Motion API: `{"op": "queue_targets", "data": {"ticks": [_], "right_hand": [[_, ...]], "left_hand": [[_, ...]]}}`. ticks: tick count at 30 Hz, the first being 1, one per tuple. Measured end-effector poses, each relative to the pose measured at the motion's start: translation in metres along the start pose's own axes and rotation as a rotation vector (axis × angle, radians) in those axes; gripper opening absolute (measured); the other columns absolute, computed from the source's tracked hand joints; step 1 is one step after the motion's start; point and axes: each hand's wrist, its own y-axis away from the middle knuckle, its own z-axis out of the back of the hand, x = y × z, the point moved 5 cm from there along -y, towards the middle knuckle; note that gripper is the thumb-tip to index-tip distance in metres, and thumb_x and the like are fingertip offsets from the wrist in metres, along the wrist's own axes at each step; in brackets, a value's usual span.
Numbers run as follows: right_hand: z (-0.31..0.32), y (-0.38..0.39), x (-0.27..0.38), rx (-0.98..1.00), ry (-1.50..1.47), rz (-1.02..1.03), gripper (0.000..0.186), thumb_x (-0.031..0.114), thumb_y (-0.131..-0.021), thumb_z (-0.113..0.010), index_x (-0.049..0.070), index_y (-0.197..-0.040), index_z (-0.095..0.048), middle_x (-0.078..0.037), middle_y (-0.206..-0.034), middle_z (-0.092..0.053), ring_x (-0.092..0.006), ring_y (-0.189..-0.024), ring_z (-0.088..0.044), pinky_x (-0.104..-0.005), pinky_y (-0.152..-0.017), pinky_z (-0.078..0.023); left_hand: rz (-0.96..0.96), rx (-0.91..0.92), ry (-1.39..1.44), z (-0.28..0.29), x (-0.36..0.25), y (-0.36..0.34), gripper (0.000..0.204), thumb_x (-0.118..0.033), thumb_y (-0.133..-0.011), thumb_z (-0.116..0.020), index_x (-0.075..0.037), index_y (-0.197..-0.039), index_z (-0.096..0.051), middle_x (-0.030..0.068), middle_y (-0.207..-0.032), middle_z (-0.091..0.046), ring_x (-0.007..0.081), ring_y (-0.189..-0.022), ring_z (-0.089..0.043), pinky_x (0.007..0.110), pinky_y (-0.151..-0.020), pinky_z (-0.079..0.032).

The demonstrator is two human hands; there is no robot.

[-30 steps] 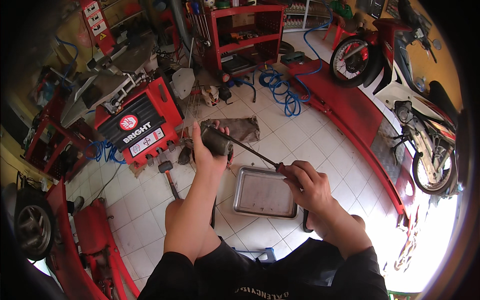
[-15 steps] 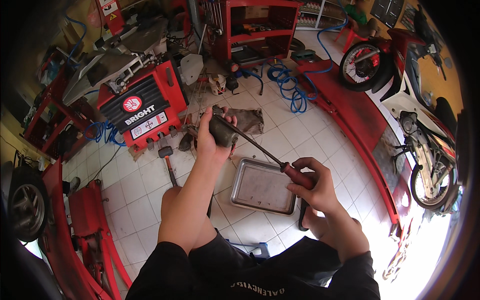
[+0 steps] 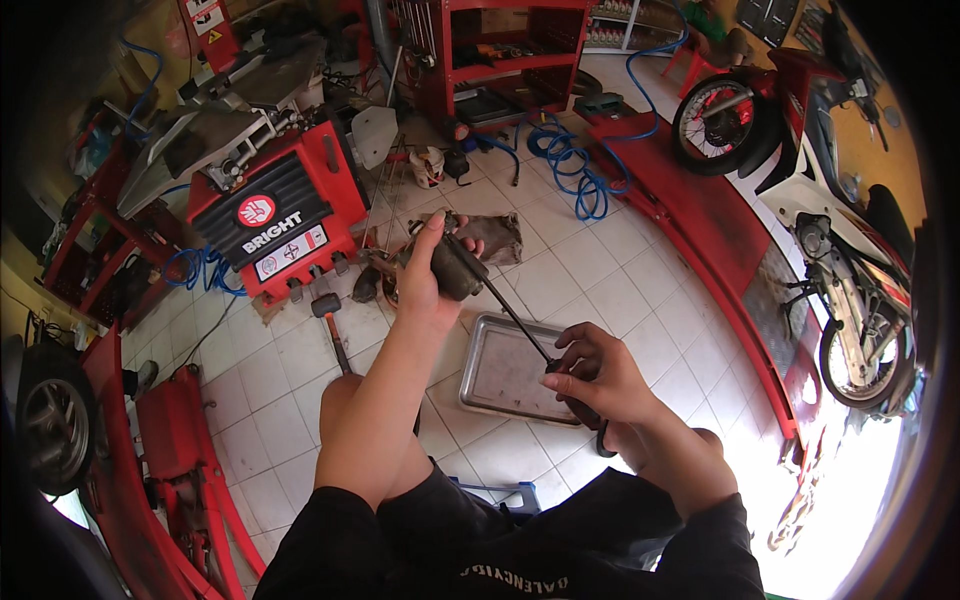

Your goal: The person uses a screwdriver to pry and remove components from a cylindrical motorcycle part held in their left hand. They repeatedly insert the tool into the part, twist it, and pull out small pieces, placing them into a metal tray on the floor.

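Observation:
My left hand (image 3: 430, 260) is closed around a dark, grimy cylindrical metal part (image 3: 458, 270), held up in front of me. My right hand (image 3: 575, 370) is closed on the handle of a long screwdriver (image 3: 519, 326); its shaft runs diagonally up to the part, and its tip is hidden there. Below the hands, a shallow rectangular metal tray (image 3: 470, 385) lies on the tiled floor, with a few small bits in it. Just beyond my left hand lies a dirty grey-brown cloth (image 3: 500, 240).
A red machine (image 3: 330, 160) stands left, a rubber mallet (image 3: 328, 310) before it. A tool cart (image 3: 510, 62) is behind, blue hose (image 3: 590, 200) beside it. A motorbike (image 3: 830, 270) stands on a red ramp (image 3: 750, 350). A seated person (image 3: 735, 45) is at the back right. A wheel (image 3: 55, 420) is far left.
The part is tilted differently in my left hand, and the screwdriver now slopes more steeply. My right hand has shifted and its fingers have changed their grip on the handle.

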Motion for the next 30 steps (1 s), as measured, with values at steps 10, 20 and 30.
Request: {"op": "queue_targets", "data": {"ticks": [10,20,30], "right_hand": [[-0.031,-0.001,-0.016,0.093,-0.407,-0.098,0.039,0.021,-0.095,-0.078,-0.007,-0.112,-0.058,-0.013,-0.095,-0.067,-0.0194,-0.073,-0.073,-0.0307,-0.059,-0.058],[-0.033,-0.010,-0.018,0.009,-0.284,-0.172,0.035,0.026,-0.105,-0.065,-0.009,-0.110,-0.062,-0.015,-0.097,-0.073,-0.0181,-0.077,-0.073,-0.0306,-0.064,-0.059],[-0.031,-0.007,-0.005,0.028,-0.235,-0.224,0.038,0.028,-0.107,-0.061,-0.009,-0.118,-0.060,-0.016,-0.097,-0.069,-0.0182,-0.072,-0.071,-0.0315,-0.066,-0.060]], "left_hand": [[0.065,0.034,-0.013,0.002,0.008,-0.003,0.039,-0.030,-0.091,-0.080,-0.007,-0.115,-0.059,0.0112,-0.110,-0.067,0.0194,-0.082,-0.064,0.042,-0.094,-0.056],[0.082,0.055,-0.070,0.000,0.013,-0.002,0.039,-0.030,-0.093,-0.078,-0.004,-0.117,-0.062,0.0112,-0.109,-0.067,0.0196,-0.082,-0.064,0.042,-0.087,-0.057],[0.135,0.095,-0.180,0.006,0.027,0.004,0.043,-0.041,-0.096,-0.070,-0.007,-0.121,-0.060,0.0072,-0.088,-0.064,0.0239,-0.089,-0.062,0.042,-0.075,-0.053]]}}
